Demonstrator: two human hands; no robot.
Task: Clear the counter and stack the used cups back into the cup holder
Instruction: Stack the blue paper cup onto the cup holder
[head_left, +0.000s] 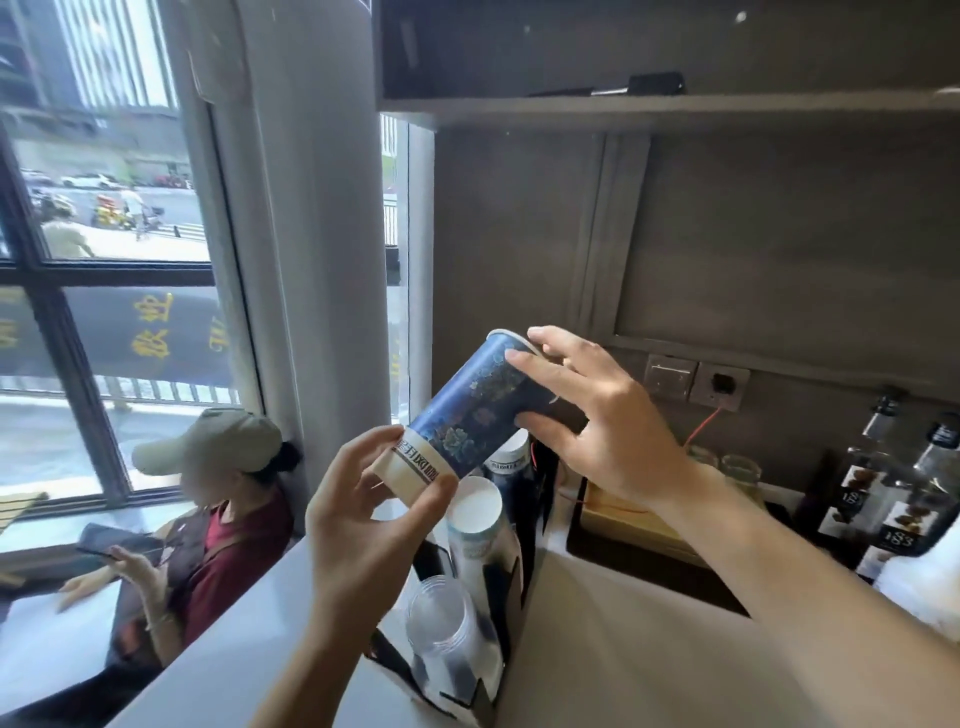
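A tall blue paper cup (470, 410) with a flower print and a cream base band is tilted in the air above the black cup holder (498, 582). My left hand (363, 514) grips its base end. My right hand (592, 415) grips its rim end. In the holder stand a stack of white paper cups (480, 525), a stack of clear plastic cups (447, 634) nearest me, and a stack of dark blue cups (511, 467) at the back.
Pale counter (623, 649) runs below the holder. A dark tray with a wooden box (628, 525) sits behind it, with syrup bottles (883, 488) at the right. Wall sockets (719, 387) and a shelf (649, 106) are above. A person in a cap (208, 499) sits beyond the counter's left edge.
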